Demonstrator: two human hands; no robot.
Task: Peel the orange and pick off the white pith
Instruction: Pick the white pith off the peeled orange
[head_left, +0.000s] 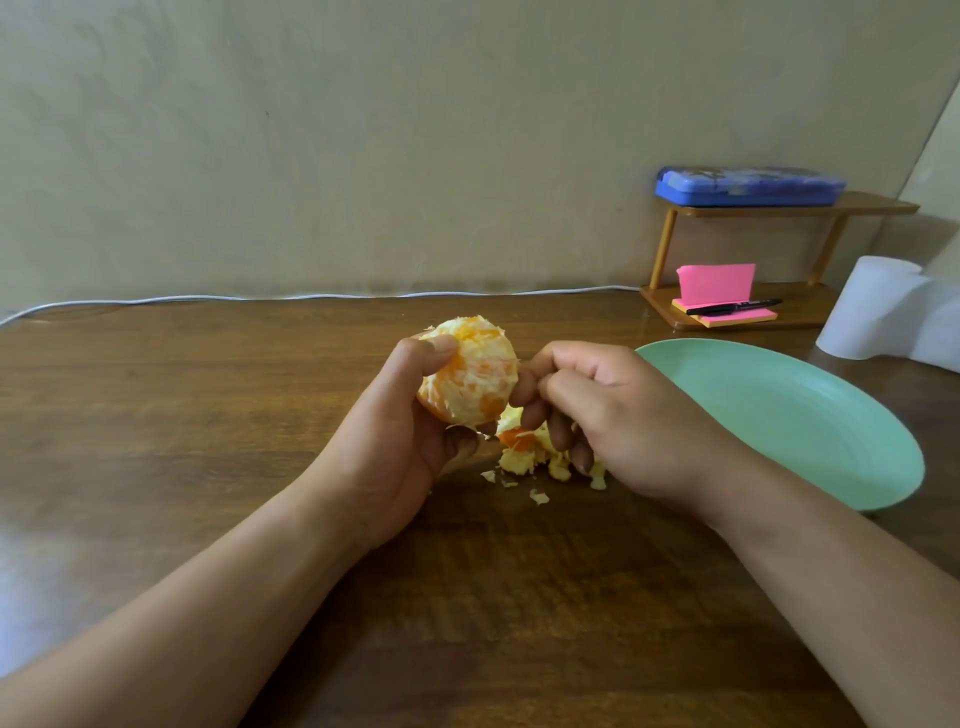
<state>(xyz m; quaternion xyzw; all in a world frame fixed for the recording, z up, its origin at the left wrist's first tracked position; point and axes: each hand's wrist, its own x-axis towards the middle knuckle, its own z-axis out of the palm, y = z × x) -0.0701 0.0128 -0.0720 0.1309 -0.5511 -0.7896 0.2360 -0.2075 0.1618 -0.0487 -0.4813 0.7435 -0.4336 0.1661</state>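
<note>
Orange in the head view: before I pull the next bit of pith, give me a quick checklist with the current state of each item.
1. Orange held steady: ok, the left hand grips it above the table, thumb on top.
2. Right hand placed: ok, its fingertips pinch at the white pith on the orange's right edge.
3. Pith cleared: not ok, white patches cover much of the side in view.
4. Rind fully off: cannot tell, the palm hides the lower left.
5. Peel scraps out of the way: ok, piled on the table under the hands, beside the green plate, not on it.
</note>
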